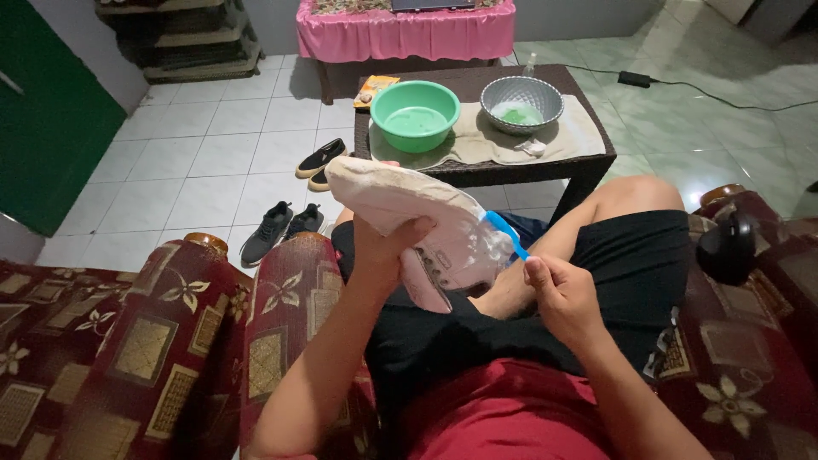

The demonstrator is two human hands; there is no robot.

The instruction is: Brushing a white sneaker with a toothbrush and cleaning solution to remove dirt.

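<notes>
Beyond the knees, a dark tabletop [503,175] carries a green basin [415,113] and a metal bowl [521,104], while the left hand [383,247] clamps a soapy white shoe [409,221] sole-up over the lap so the right hand [562,294], pinching a blue toothbrush [507,232], reaches its side.

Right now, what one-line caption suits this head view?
Seated person's left hand grips white shoe; right hand scrubs it with blue toothbrush.

Low table [511,175] crowds the knees – open floor [204,162] left
</notes>
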